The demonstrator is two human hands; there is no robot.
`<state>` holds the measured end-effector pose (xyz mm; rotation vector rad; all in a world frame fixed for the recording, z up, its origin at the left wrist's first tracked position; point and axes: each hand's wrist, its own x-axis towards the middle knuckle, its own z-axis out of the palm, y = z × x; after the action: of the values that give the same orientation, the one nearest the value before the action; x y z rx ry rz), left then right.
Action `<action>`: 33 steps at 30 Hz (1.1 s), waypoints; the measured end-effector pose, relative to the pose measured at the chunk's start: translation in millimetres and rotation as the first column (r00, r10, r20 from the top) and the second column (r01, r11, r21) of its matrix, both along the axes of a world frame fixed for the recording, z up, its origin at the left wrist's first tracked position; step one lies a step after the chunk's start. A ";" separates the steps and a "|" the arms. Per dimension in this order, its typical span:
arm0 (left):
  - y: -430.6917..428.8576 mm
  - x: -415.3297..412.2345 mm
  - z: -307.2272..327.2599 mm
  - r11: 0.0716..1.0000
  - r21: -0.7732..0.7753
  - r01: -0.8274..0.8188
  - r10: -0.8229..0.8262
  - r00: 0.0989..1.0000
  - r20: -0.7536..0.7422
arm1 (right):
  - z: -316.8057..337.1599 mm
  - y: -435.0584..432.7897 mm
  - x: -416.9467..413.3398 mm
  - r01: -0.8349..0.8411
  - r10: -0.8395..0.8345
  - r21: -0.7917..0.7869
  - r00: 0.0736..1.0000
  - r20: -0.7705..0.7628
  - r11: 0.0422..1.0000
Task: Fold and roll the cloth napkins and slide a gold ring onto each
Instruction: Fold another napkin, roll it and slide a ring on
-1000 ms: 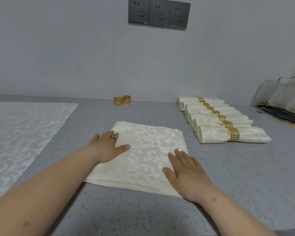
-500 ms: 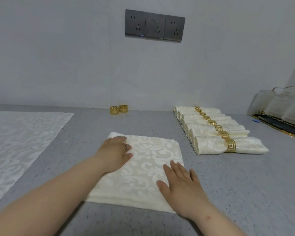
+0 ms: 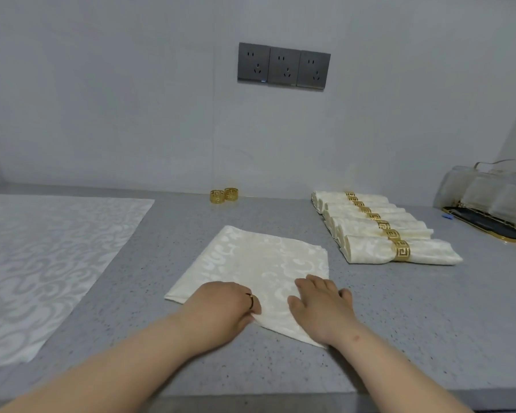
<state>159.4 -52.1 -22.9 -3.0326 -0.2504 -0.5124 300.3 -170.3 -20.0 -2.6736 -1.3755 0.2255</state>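
One folded napkin (image 3: 262, 263) lies flat in the middle of the grey speckled table (image 3: 429, 308), a cream damask square with a glossy scroll pattern woven in and its layered edges showing at the far right corner. Both hands are on its near edge: the left hand (image 3: 224, 305) has its fingers curled down onto the near hem, and whether they pinch the cloth I cannot tell; a thin band sits on one finger. The right hand (image 3: 322, 305) lies palm down with fingers spread over the near right corner, pressing rather than gripping.

To the right, well apart from the flat one, a row of rolled napkins (image 3: 379, 231) lies side by side, touching; I count seven, though the far ones overlap and the count is not certain. Each is a soft cream cylinder cinched at the middle by a gold ring with a cut-out Greek key pattern. Two spare gold rings (image 3: 224, 196) stand together against the wall, metal and shiny, of the same pattern.

At the left lies one large pale cloth (image 3: 42, 257), spread flat, same scrolled weave. At the far right a clear glass holder (image 3: 489, 186) sits on a dark gold-rimmed tray (image 3: 486, 225). Three dark grey sockets (image 3: 283, 66) sit in a row on the plain wall.
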 end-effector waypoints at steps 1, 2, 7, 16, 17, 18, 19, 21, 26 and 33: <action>1.6 -4.5 3.6 1.000 0.024 0.006 -0.005 0.999 -0.037 | 1.6 -1.5 -2.8 -0.004 0.003 0.023 1.000 0.008 1.000; 7.2 -10.3 4.0 0.999 0.047 0.022 -0.021 1.000 -0.013 | 4.1 -3.8 -5.9 -0.009 0.008 0.037 1.000 0.025 0.999; 33.0 -36.5 -2.8 0.987 -0.023 -0.158 0.160 0.984 0.082 | 6.2 -13.5 -21.9 -0.136 0.129 0.043 0.982 0.139 0.990; 44.9 -66.3 -15.4 0.967 -0.193 -0.169 0.215 0.944 0.251 | 8.1 -11.1 -42.2 -0.352 0.344 0.094 0.934 0.092 0.931; 39.6 -67.7 -15.2 0.988 -0.108 -0.113 0.138 0.955 0.262 | 7.5 -10.2 -43.5 -0.357 0.348 0.093 0.932 0.105 0.929; 34.8 -67.4 -14.6 0.994 -0.070 -0.083 0.098 0.964 0.246 | 6.7 -9.0 -44.5 -0.362 0.351 0.088 0.928 0.121 0.928; 33.7 -67.2 -17.3 0.999 -0.010 -0.041 0.042 0.969 0.242 | 5.2 -7.1 -45.2 -0.376 0.362 0.079 0.919 0.157 0.923; 28.2 -65.8 -19.2 1.000 0.011 -0.008 0.005 0.970 0.242 | 1.5 -3.6 -45.7 -0.410 0.384 0.083 0.895 0.229 0.908; 32.3 -74.8 -15.2 0.934 -0.323 -0.152 0.235 0.943 0.236 | -6.5 2.7 -49.3 -0.446 0.421 0.155 0.891 0.169 0.882; 44.0 -88.5 -4.5 0.657 -0.753 -0.037 0.333 0.910 0.247 | 2.9 13.9 -29.7 -0.502 0.450 0.236 0.860 0.243 0.832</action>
<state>70.8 -8.1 -27.4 -3.5466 -1.0292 -1.2313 270.6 -156.3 -17.1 -2.1105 -1.9491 -0.1702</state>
